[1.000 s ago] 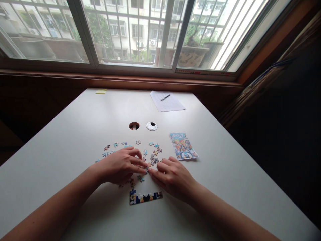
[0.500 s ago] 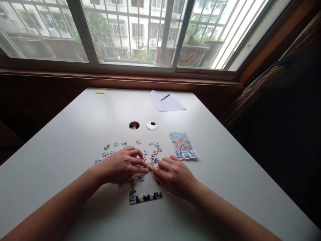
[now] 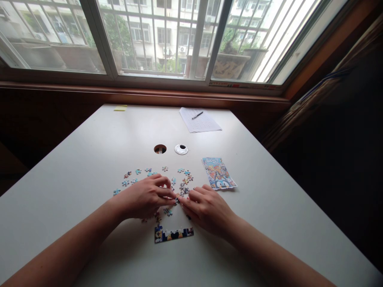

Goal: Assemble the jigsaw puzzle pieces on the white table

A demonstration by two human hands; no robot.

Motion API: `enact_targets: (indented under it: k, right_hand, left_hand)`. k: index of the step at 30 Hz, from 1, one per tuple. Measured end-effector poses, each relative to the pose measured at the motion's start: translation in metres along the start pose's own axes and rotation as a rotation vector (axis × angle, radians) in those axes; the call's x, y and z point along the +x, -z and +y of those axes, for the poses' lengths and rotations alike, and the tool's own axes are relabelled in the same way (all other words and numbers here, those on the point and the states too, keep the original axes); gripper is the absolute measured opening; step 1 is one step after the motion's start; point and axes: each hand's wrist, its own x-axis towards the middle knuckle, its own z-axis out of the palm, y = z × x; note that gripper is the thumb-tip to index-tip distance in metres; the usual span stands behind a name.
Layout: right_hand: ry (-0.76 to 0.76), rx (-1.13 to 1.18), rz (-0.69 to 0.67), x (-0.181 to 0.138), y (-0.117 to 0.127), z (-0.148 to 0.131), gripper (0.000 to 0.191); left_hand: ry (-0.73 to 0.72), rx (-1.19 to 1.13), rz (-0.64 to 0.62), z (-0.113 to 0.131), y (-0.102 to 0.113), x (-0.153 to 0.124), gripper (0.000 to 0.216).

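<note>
My left hand and my right hand meet fingertip to fingertip over the white table. Between their fingertips are small jigsaw pieces, partly covered by the fingers, and both hands pinch at them. Several loose jigsaw pieces lie in a cluster just beyond, and others spread out past my left hand. Nearer to me rests a joined strip of jigsaw pieces, with a taller left end. A loose blue piece lies between the strip and my fingers.
Right of the pieces lies a colourful picture sheet. A round hole in the table has its silver cover beside it. Toward the window are paper sheets, a pen and a yellow sticky note.
Almost nothing differs. Both hands keep their place at the jigsaw pieces, with only a very slight shift of the fingers.
</note>
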Motion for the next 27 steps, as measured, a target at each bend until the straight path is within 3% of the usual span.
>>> enact_targets:
  k: [17, 27]
  right_hand:
    - [0.013, -0.019, -0.038, 0.0023, 0.0032, -0.008, 0.02]
    - [0.042, 0.019, -0.02, -0.0004, -0.0021, -0.0049, 0.018]
  left_hand:
    - [0.021, -0.008, -0.01, 0.0017, 0.0017, 0.0025, 0.03]
    - [0.0, -0.033, 0.012, -0.0032, -0.0007, -0.0008, 0.036]
